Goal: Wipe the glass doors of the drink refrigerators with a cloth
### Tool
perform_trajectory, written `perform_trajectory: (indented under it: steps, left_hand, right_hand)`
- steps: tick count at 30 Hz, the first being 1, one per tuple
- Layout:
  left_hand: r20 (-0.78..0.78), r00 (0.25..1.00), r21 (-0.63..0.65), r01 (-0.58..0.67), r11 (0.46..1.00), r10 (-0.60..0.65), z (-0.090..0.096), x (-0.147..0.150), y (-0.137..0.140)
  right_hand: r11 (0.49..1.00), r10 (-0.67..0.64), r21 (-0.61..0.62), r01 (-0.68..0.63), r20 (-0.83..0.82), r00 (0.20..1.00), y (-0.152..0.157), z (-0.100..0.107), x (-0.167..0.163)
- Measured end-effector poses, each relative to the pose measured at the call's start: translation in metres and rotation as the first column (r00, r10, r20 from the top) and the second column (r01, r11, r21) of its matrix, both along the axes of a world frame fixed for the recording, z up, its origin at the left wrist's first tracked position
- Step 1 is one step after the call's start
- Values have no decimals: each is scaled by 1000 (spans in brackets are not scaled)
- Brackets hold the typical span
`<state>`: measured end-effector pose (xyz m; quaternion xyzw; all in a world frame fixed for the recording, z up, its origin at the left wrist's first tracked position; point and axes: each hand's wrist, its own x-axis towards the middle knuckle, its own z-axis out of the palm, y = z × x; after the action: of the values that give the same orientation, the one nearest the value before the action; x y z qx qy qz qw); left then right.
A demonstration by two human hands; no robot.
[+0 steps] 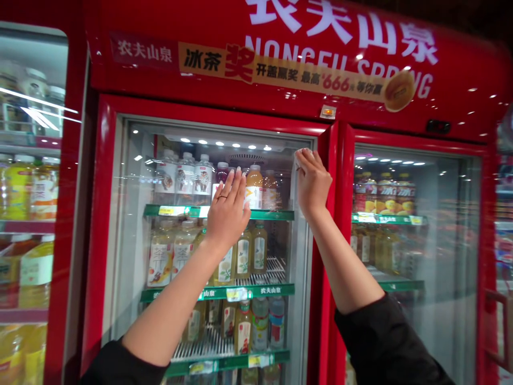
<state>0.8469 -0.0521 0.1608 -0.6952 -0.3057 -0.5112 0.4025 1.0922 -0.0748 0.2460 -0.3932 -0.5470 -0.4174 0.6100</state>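
Observation:
My left hand (229, 208) lies flat against the glass door (138, 160) of a red drinks fridge (96, 224), its fingers stretched out and a ring on one of them. Near the door's upper right corner, my right hand (312, 179) presses a white cloth (297, 160) to the glass. Only a small edge of the cloth shows past the fingers; the rest is hidden under the hand. Behind the glass, bottles (203, 176) stand on shelves with green price strips (260, 290).
A second glass door (444, 214) is to the right, with bottles behind it. On the left stands another fridge full of bottles (36, 262). A promotional strip (280, 75) runs across the red header above a small lit switch (328, 112).

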Motion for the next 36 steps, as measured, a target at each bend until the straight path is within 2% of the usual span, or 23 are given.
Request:
perform_trajectory:
  steps: [2,5,8,10,12,15,17,21,24,26,30,33,36]
  left_hand:
    - [-4,1000,0,-2,1000,2,0,0,0]
    - [-3,1000,-12,4,1000,-4,0,0,-2]
    - [-11,1000,-45,9,999,-10,1,-2,-4]
    - [-31,999,-61,20,998,-22,3,-5,-5]
    - [-60,998,-62,33,998,-36,5,-10,-6]
    - [-110,993,-52,43,998,-48,10,-19,-8]
    - [-126,991,-47,47,998,-52,12,-26,-11]
    - [-49,998,-32,28,999,-30,15,-42,-17]
    - [-4,1000,-32,5,999,-5,19,-59,-20]
    - [-10,1000,-37,-1,999,1,24,-71,-20]
    - [-18,1000,-34,-6,999,6,29,-94,-18]
    - [1,1000,-23,-20,1000,20,28,-106,-13]
    - [12,1000,-18,-25,1000,25,24,-112,-8]
  right_hand:
    - [999,39,-20,-38,58,998,-2,-4,-5]
    - [994,104,-50,-98,155,982,-9,-21,1]
    - [992,123,-35,-119,163,979,-10,-32,14]
    - [995,102,9,-103,103,989,-5,-27,18]
    - [995,83,48,-85,49,995,2,-13,12]
    - [995,88,51,-91,58,994,8,6,-14]
    - [993,114,21,-117,126,986,7,10,-38]
    - [985,170,-57,-161,266,949,-1,-8,-67]
    - [982,184,-99,-161,315,931,-8,-22,-63]
    - [983,176,-114,-146,324,929,-11,-24,-56]
    - [990,139,-48,-132,236,962,-6,-8,-60]
    - [989,142,6,-146,182,973,2,11,-84]
    - [986,161,-3,-164,218,963,6,19,-108]
